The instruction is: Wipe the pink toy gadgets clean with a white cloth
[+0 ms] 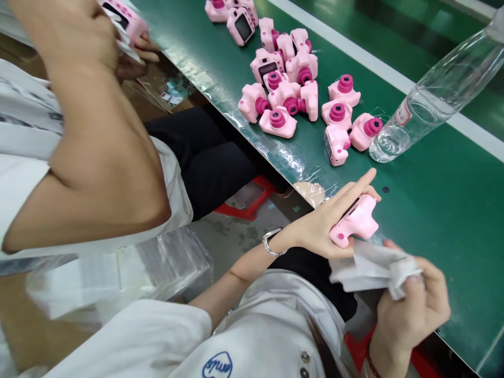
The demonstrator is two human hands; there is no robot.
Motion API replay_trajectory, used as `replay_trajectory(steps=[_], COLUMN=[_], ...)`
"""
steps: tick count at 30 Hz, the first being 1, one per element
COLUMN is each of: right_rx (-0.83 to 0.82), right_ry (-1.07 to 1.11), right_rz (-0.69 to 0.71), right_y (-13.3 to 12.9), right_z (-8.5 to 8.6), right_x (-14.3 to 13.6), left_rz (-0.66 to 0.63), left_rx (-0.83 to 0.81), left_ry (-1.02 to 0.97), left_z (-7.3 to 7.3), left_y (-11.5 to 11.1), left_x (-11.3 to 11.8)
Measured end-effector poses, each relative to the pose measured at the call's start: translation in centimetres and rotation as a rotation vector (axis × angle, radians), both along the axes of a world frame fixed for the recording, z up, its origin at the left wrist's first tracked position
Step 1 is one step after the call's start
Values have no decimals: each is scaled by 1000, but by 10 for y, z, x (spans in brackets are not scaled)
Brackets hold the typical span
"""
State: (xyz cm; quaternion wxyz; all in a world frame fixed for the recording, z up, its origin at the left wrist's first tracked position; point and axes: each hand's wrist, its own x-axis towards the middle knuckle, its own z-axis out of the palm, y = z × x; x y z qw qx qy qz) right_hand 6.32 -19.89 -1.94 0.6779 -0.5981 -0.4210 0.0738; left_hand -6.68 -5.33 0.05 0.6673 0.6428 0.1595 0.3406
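A pink toy camera rests in my left hand, gripped between thumb and fingers near the table's edge, with one finger stretched out. My right hand pinches a crumpled white wipe, whose loose end hangs just below the toy camera. Whether the wipe touches the camera I cannot tell. Beyond my hands, several more pink toy cameras with magenta lenses stand and lie on the green table, the closest being one turned on its side.
A clear plastic bottle, partly filled, stands beside the cameras on the green table. To the left, a co-worker's arm reaches forward; that person holds another pink camera and a white wipe. A red stool shows under the table.
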Motion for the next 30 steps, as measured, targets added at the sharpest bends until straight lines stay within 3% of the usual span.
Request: replay_trajectory(steps=[2,5,10,14,16,18,22,26,30], right_rx=[103,181,11,-44,-29,-26,-15,48,166], right_ry=[119,61,-355,-509,-455,-255,119,249,61], right_rz=[-229,-399,-329,-308,-256,-221,-230,-307,-526], right_y=[8,23,30,21,16,12,10,18,30], right_z=[-4,1,7,3,2,-1,-11,-13,0], right_x=[2,-9,-43,-43,-35,-23,6,19,5], left_rz=[-27,-55,90,148,146,130,-33,-55,59], left_rx=[-24,-102,-180,-222,-366,-623,-1061,-1122,-1056], left_ry=[-51,-120,-146,-203,-230,-274,-345,-275,-135], left_z=[0,-2,-2,0,0,0,-2,-1,6], left_y=[-1,-5,-17,-24,-25,-25,-21,-16,-17], left_x=[1,5,14,19,20,23,31,33,28])
